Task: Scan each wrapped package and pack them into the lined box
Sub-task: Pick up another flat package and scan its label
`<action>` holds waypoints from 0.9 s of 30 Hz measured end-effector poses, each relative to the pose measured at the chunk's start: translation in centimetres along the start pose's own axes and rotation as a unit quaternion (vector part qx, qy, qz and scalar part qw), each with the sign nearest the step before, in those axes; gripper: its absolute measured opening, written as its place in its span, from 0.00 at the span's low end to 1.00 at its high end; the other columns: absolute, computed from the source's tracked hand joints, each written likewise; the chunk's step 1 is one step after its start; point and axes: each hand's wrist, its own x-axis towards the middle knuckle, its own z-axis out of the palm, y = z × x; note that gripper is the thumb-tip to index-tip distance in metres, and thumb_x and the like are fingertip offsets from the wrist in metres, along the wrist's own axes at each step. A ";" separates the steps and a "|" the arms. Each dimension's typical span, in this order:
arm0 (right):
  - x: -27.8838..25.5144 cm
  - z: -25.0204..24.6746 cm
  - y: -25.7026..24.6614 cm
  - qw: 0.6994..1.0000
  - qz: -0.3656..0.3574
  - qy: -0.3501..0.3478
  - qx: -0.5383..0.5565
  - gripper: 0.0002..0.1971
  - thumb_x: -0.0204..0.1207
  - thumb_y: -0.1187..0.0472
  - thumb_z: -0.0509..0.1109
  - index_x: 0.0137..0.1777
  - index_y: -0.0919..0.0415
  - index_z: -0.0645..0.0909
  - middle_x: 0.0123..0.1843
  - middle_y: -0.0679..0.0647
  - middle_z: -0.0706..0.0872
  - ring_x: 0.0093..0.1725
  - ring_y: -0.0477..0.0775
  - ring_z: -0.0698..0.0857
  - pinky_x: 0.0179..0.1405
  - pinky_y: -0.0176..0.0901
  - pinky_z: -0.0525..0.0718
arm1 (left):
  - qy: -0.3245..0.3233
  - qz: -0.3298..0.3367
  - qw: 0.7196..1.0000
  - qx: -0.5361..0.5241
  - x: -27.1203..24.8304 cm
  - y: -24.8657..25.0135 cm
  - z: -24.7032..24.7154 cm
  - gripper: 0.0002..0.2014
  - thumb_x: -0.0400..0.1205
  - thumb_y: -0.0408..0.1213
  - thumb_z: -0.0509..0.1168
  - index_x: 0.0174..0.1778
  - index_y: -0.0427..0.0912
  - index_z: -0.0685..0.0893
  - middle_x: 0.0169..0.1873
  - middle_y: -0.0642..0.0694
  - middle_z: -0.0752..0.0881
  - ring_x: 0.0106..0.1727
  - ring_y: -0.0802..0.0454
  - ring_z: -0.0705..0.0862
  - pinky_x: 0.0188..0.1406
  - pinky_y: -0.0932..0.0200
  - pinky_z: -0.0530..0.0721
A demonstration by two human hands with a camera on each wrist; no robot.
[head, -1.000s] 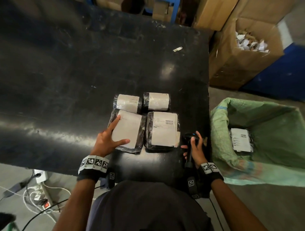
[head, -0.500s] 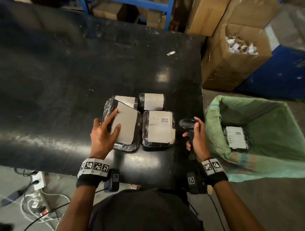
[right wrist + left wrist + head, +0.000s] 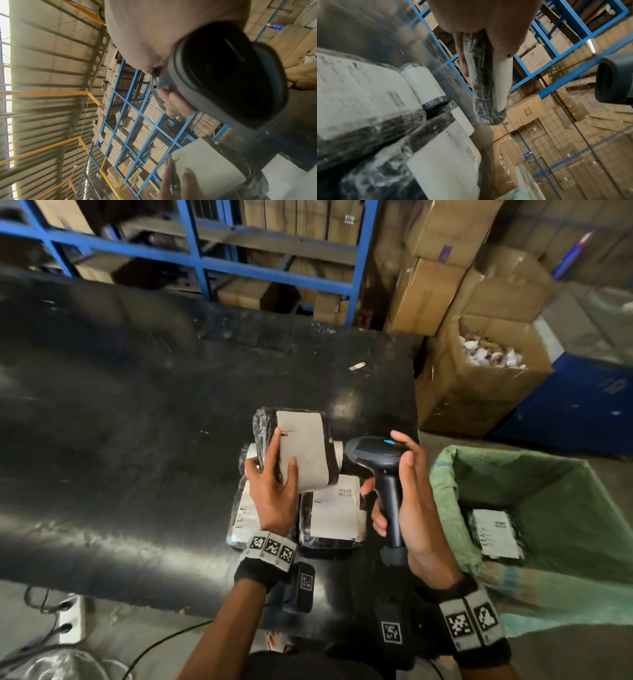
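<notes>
My left hand (image 3: pixel 279 470) grips a black wrapped package (image 3: pixel 303 451) with a white label and holds it above the table, label facing up. In the left wrist view this package (image 3: pixel 488 83) shows edge-on between thumb and fingers. My right hand (image 3: pixel 407 484) grips the handle of a dark barcode scanner (image 3: pixel 375 451), whose head sits just right of the held package. The scanner window (image 3: pixel 223 75) fills the right wrist view. Three more packages (image 3: pixel 334 515) lie on the black table (image 3: pixel 137 474). The green-lined box (image 3: pixel 534 484) at the right holds one package (image 3: pixel 496 534).
An open cardboard box of paper scraps (image 3: pixel 486 361) stands beyond the table's right edge. Blue shelving (image 3: pixel 202 268) with cartons runs behind the table. A small scrap (image 3: pixel 356 366) lies on the far tabletop. Cables and a power strip (image 3: pixel 68 621) lie on the floor at the left.
My left hand has picked one package up off the table. My right hand has raised the scanner beside it. The head view has tilted upward.
</notes>
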 end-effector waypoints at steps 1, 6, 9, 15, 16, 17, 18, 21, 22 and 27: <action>-0.1 -0.1 -0.3 1.000 0.006 -0.002 0.005 0.19 0.85 0.42 0.50 0.74 0.37 0.68 0.44 0.66 0.84 0.19 0.55 0.74 0.20 0.40 0.76 | 0.005 -0.011 1.000 -0.013 -0.1 0.2 0.3 0.28 0.84 0.42 0.70 0.81 0.60 0.72 0.54 0.40 0.75 0.48 0.51 0.79 0.56 0.72 0.75; -0.4 -0.8 -1.4 0.999 0.017 -0.033 0.027 0.20 0.84 0.43 0.49 0.74 0.37 0.66 0.40 0.62 0.84 0.17 0.56 0.73 0.16 0.39 0.78 | 0.016 -0.032 0.999 -0.039 -0.8 1.0 0.8 0.27 0.85 0.43 0.69 0.81 0.57 0.74 0.57 0.45 0.73 0.54 0.53 0.78 0.52 0.90 0.66; -0.6 -0.8 -1.8 0.999 0.016 -0.034 0.028 0.21 0.82 0.41 0.50 0.74 0.37 0.67 0.40 0.62 0.84 0.17 0.56 0.73 0.16 0.39 0.77 | 0.017 -0.042 0.998 -0.049 -1.0 1.1 0.8 0.27 0.85 0.44 0.69 0.81 0.59 0.72 0.58 0.45 0.73 0.57 0.50 0.80 0.58 0.78 0.73; -0.8 -0.1 -1.8 0.999 0.023 -0.035 0.015 0.22 0.80 0.38 0.52 0.73 0.36 0.68 0.41 0.66 0.84 0.18 0.55 0.73 0.18 0.39 0.77 | 0.015 -0.040 0.998 -0.045 -1.5 0.9 0.7 0.28 0.85 0.42 0.69 0.82 0.56 0.73 0.57 0.45 0.72 0.55 0.52 0.78 0.55 0.84 0.70; -0.9 0.0 -1.7 0.999 0.025 -0.035 0.011 0.23 0.80 0.37 0.52 0.74 0.35 0.68 0.42 0.68 0.85 0.19 0.56 0.73 0.17 0.39 0.76 | 0.015 -0.037 0.998 -0.042 -1.6 0.8 0.7 0.28 0.85 0.41 0.70 0.81 0.55 0.73 0.56 0.45 0.72 0.53 0.52 0.78 0.54 0.87 0.69; -0.9 0.1 -1.6 0.999 0.029 -0.032 0.006 0.23 0.80 0.37 0.53 0.74 0.35 0.68 0.43 0.70 0.86 0.20 0.57 0.74 0.17 0.39 0.76 | 0.014 -0.033 0.999 -0.037 -1.6 0.7 0.7 0.28 0.84 0.41 0.70 0.81 0.55 0.74 0.56 0.44 0.72 0.52 0.52 0.78 0.54 0.87 0.68; -0.9 0.2 -1.4 0.999 0.033 -0.029 -0.002 0.22 0.81 0.36 0.53 0.74 0.34 0.68 0.44 0.71 0.86 0.21 0.61 0.74 0.16 0.40 0.76 | 0.013 -0.032 0.999 -0.033 -1.6 0.6 0.6 0.28 0.84 0.41 0.71 0.81 0.56 0.74 0.55 0.44 0.73 0.51 0.53 0.78 0.54 0.87 0.68; -0.7 -0.2 -0.1 0.998 0.051 -0.020 -0.037 0.22 0.81 0.34 0.54 0.74 0.31 0.67 0.46 0.66 0.89 0.27 0.84 0.76 0.16 0.41 0.77 | 0.007 -0.038 0.999 -0.028 -1.7 0.1 0.4 0.28 0.84 0.42 0.70 0.81 0.59 0.74 0.54 0.42 0.74 0.49 0.51 0.79 0.56 0.75 0.74; -0.8 -0.6 0.6 0.997 0.058 -0.013 -0.051 0.21 0.81 0.35 0.54 0.73 0.29 0.67 0.47 0.64 0.90 0.31 0.88 0.77 0.15 0.41 0.77 | 0.005 -0.039 0.999 -0.026 -1.8 -0.1 0.2 0.28 0.83 0.42 0.70 0.81 0.60 0.74 0.53 0.41 0.75 0.48 0.51 0.79 0.56 0.69 0.76; -1.8 -3.9 6.6 0.980 0.108 0.061 -0.154 0.15 0.84 0.38 0.52 0.69 0.24 0.68 0.45 0.53 0.90 0.34 0.73 0.85 0.17 0.42 0.76 | -0.003 -0.043 0.999 -0.011 -2.1 -1.2 -0.3 0.29 0.83 0.42 0.71 0.80 0.61 0.74 0.51 0.40 0.75 0.47 0.48 0.80 0.58 0.64 0.77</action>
